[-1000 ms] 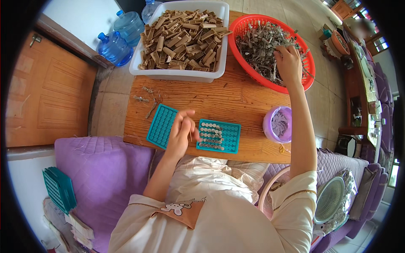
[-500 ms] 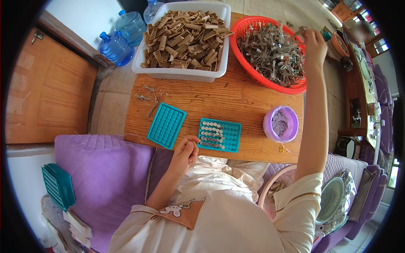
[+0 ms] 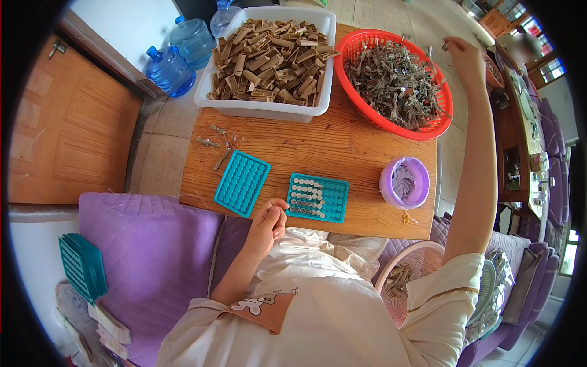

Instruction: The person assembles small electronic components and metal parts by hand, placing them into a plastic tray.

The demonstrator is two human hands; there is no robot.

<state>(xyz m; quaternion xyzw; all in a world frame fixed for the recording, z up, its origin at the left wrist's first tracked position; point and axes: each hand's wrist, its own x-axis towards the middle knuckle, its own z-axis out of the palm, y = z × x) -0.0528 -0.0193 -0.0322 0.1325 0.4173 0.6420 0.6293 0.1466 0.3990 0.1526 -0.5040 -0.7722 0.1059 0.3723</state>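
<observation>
Your step seems to be picking: right hand (image 3: pixel 468 61) beside the red basket (image 3: pixel 367 111) of grey scraps (image 3: pixel 397 82), left hand (image 3: pixel 266 227) beside the teal tray (image 3: pixel 335 199). Fingers curl, grasp unclear; next calls for a careful pinch.

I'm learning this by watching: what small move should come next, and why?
Perhaps bring the right hand in over the red basket: the hand hangs off to its right, the basket is heaped with grey scraps, and the teal tray beside the left hand is only partly filled.
</observation>
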